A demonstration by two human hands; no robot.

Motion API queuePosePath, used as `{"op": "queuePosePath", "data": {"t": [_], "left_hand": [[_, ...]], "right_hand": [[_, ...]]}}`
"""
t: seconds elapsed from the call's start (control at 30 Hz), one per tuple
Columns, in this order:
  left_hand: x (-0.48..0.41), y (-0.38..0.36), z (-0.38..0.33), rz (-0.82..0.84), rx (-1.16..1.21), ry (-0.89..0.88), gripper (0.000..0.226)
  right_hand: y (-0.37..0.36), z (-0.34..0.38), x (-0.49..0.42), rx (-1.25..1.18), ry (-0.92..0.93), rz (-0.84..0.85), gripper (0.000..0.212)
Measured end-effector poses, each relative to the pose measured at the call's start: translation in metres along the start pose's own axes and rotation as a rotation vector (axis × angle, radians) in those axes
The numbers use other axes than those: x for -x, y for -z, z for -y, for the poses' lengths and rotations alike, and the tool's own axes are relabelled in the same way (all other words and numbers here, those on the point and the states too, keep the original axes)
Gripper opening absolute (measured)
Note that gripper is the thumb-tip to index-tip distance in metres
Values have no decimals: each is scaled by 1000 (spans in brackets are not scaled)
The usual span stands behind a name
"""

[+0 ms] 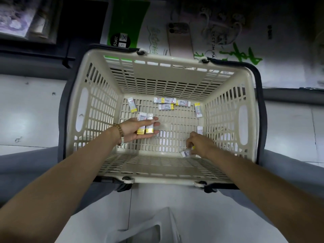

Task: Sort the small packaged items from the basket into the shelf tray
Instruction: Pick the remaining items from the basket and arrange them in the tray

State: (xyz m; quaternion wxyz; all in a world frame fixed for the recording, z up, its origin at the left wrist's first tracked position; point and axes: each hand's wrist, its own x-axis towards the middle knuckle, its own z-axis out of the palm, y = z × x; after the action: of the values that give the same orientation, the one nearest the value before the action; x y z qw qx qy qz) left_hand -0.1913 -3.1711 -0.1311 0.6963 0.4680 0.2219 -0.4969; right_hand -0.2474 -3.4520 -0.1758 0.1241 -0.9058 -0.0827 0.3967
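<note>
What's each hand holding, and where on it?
Two packets lie across the flat fingers of the left hand, far ends overhanging. The right hand pinches a third packet by one end.

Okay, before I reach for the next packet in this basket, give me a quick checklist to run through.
1. Right hand grips its packet: ok, the fingers pinch it, though the packet is blurred.
2. Two packets steady on the left hand: ok, they lie side by side across straight fingers.
3. Room on the left hand for a third: cannot tell.
4. Basket emptied: not ok, loose packets lie along the far wall and another packet lies by the right wall.
5. Shelf tray within reach: cannot tell, it is not in view.
</note>
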Motion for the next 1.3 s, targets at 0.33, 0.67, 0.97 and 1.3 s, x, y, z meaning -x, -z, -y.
{"op": "queuePosePath", "data": {"t": [0.33, 0.67, 0.97, 1.3], "left_hand": [[-2, -6, -1, -63, 107, -43, 29], [-8, -4, -5, -107, 105, -125, 41], [-16, 22, -14, -259, 296, -87, 44], [-22, 30, -7, -240, 259, -92, 34]], "right_hand": [[50, 54, -4, -1127, -158, -116, 27], [60, 103, -19, -1334, -21, -112, 11], [46, 61, -81, -607, -34, -251, 46], [31, 75, -88, -418, -156, -442, 21]]}}
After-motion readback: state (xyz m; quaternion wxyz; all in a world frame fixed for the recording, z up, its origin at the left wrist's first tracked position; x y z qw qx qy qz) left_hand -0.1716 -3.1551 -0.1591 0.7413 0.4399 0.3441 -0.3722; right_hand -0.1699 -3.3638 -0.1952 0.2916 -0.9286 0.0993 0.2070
